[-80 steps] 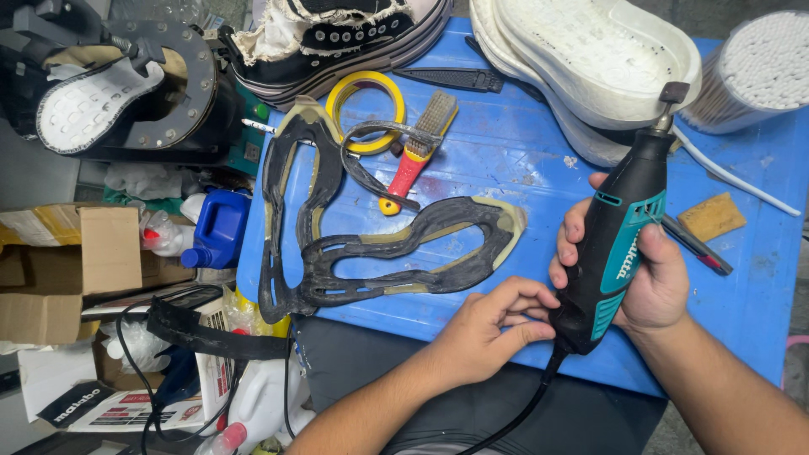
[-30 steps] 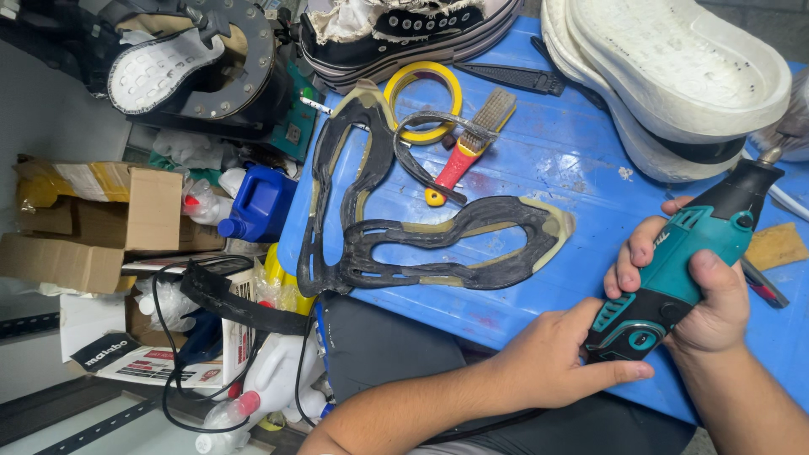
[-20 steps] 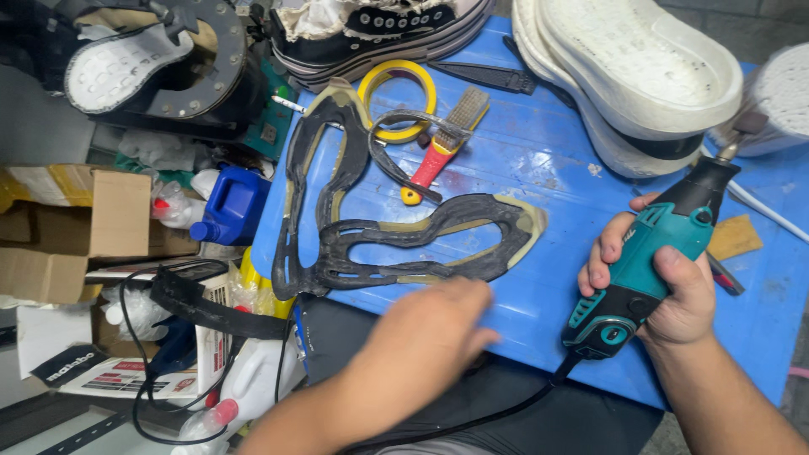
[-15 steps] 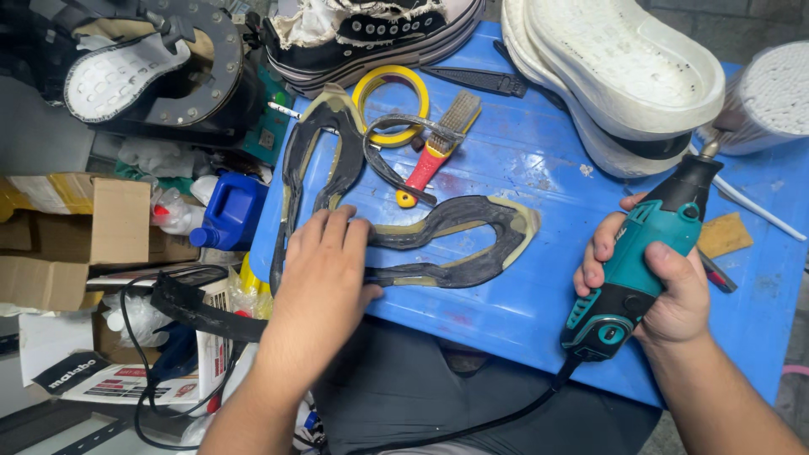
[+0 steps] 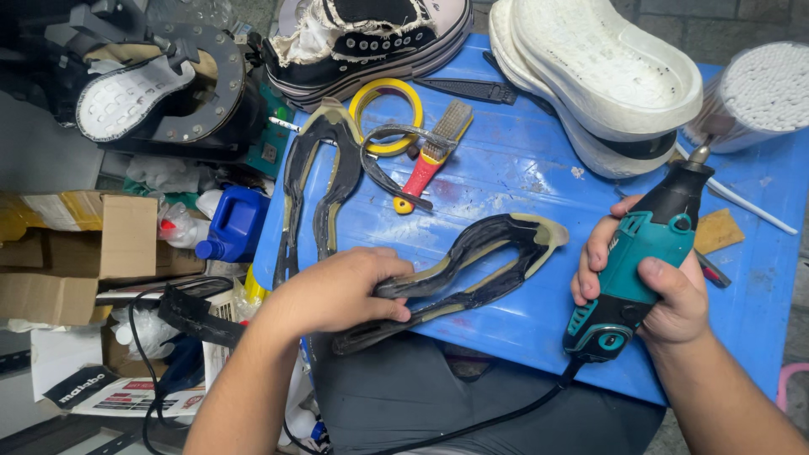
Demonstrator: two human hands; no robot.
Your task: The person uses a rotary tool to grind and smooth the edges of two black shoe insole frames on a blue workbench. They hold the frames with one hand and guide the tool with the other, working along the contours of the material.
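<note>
Left hand (image 5: 341, 291) grip pinches black sole frame (image 5: 472, 265) (raised end); right hand (image 5: 666, 291) grip wraps rotary tool (image 5: 640, 261).

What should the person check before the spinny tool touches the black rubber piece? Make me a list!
1. Left hand grips the black rubber sole frame: ok, fingers wrap its near end.
2. Right hand holds the teal rotary tool firmly: ok.
3. Tool tip away from fingers: ok, it points toward the white soles, clear of the left hand.
4. Cord free: ok, it hangs below the blue table edge.
5. Tool running: cannot tell.
6. Nearby wire brush clear of the work spot: ok.
</note>
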